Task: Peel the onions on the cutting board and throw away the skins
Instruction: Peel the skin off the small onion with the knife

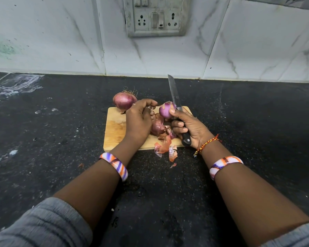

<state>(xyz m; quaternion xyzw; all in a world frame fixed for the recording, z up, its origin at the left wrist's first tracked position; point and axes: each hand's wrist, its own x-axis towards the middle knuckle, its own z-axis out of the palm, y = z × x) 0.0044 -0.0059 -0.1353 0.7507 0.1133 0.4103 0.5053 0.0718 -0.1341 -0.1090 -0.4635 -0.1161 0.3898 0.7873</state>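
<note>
board (pixel 114 132): left part bare | skins (pixel 165 146) crowd front edge | unpeeled onion (pixel 124 102) blocks far-left corner

1. No text, brand or number can be read anywhere in the frame.
2. The knife blade (pixel 174 94), just above centre, bears a small dark mark near its base, too small to make out.

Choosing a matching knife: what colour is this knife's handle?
Black, on the knife in the right hand; head view.
</note>
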